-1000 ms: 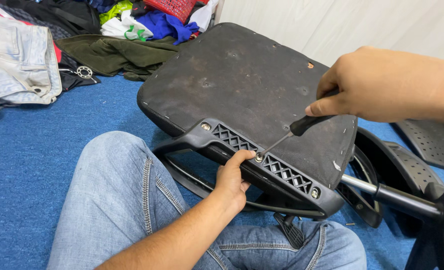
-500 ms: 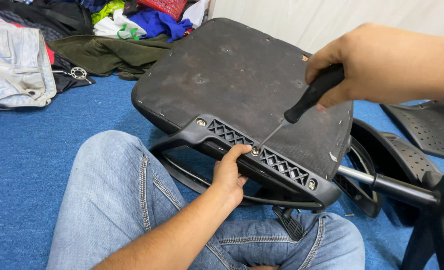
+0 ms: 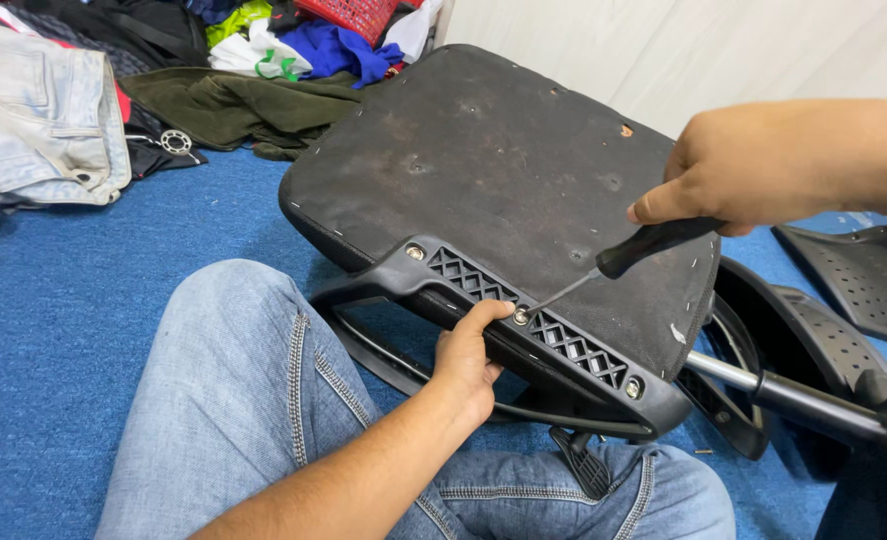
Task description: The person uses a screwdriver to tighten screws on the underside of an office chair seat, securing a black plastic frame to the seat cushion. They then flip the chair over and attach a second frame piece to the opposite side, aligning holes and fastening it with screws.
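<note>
I count one upturned chair seat (image 3: 503, 190) on my lap and one black armrest bracket (image 3: 523, 320) along its near edge. Three silver bolts show in that bracket: one at the left end (image 3: 415, 253), one in the middle (image 3: 520, 316), one at the right end (image 3: 632, 387). I hold one screwdriver (image 3: 613, 262) (black handle, thin shaft). One red basket (image 3: 363, 15) sits by the clothes, and one pair of pale jeans (image 3: 38, 110) lies on the blue floor.
</note>
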